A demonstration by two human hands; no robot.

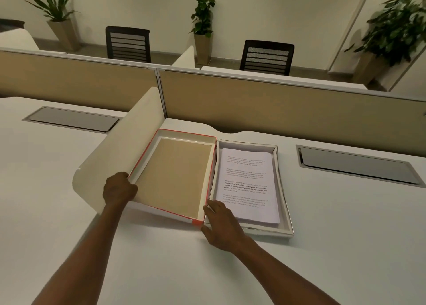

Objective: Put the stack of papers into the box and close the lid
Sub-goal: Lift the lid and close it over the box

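Note:
A shallow white box (285, 215) lies on the desk with a stack of printed papers (247, 185) inside it. Its lid (175, 175), red-edged with a brown inner panel, is turned inside up to the left of the box, its left side tilted up off the desk. My left hand (118, 189) grips the lid's raised left edge. My right hand (221, 226) rests at the near corner where lid and box meet, fingers touching the lid's right rim.
A curved cream divider (129, 141) stands just left of the lid. Tan partition panels (276, 111) run along the back of the desk. Grey cable hatches (355, 166) (71, 118) sit at right and far left. Chairs and potted plants stand beyond.

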